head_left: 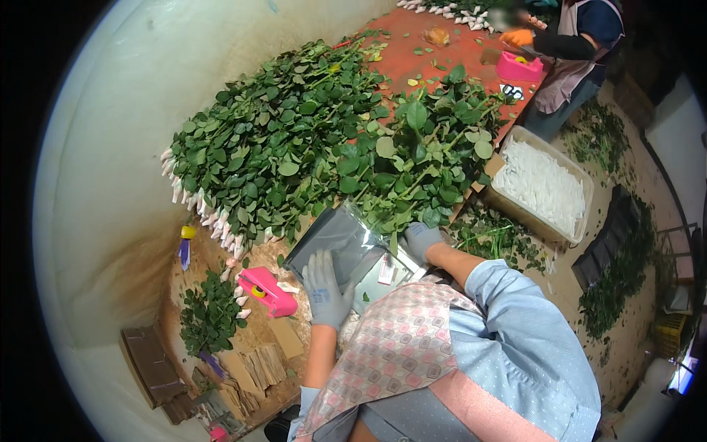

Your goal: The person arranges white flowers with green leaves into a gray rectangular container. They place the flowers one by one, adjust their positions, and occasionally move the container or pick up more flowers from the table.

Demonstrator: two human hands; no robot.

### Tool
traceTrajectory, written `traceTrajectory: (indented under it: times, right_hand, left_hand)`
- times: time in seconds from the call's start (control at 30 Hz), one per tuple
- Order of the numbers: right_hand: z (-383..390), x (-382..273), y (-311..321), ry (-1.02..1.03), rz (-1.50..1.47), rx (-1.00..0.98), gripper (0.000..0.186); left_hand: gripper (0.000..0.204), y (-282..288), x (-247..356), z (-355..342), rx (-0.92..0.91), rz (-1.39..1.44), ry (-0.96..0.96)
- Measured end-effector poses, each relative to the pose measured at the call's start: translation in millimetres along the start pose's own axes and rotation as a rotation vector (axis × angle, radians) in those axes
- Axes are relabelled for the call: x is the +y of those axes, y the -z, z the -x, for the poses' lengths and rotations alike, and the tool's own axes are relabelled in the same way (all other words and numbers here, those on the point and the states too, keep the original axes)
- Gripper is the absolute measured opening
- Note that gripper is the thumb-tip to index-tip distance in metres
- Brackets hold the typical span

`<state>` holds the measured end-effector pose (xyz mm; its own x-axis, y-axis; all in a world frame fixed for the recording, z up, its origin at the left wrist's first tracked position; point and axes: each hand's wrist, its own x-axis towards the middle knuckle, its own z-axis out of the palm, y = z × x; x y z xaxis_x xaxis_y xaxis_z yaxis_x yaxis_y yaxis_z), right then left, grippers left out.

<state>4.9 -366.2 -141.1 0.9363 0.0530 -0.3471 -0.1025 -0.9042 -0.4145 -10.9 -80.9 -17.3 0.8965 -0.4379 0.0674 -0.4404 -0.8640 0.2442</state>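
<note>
My left hand (324, 291), in a grey work glove, lies with outstretched fingers on a dark sheet with a clear plastic part (324, 247), perhaps a flower sleeve. My right hand (423, 241), also gloved, is at the lower edge of a leafy green bunch of stems (420, 155); its fingers are mostly hidden, so its grip is unclear. Between the hands is a pale metallic surface with a small white label (386, 269). Beside my left hand stands a pink tape dispenser (266, 290) with a yellow core.
A large pile of leafy stems (272, 140) with pale wrapped heads covers the table's left. A smaller bunch (213, 313) lies nearer. At right stands a bin of white pieces (541, 184). Across the red tabletop (409, 44), a co-worker (582, 51) in orange gloves works by another pink dispenser (519, 68).
</note>
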Motion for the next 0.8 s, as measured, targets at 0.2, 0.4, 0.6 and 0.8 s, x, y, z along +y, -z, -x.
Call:
traceTrajectory:
  times: [0.2,0.4,0.6,0.8]
  right_hand:
    - [31.6,-15.7,14.7,-0.126,-0.311,0.071,0.045]
    - [-6.8,-27.3,-32.0,-0.090,-0.735,0.062,0.056]
    - [15.7,-16.2,-33.9,0.037,-1.262,0.049,0.066]
    - [-6.5,-39.5,-22.2,-0.130,-1.389,0.197,0.036]
  left_hand:
    - [0.090,-1.1,-24.7,55.2,0.164,0.100,0.082]
    - [0.087,-1.7,-29.8,81.3,0.200,0.155,0.264]
    - [0.091,-32.7,-43.1,100.8,0.284,0.451,0.434]
    - [0.092,-47.6,-26.7,92.4,0.208,1.137,0.393]
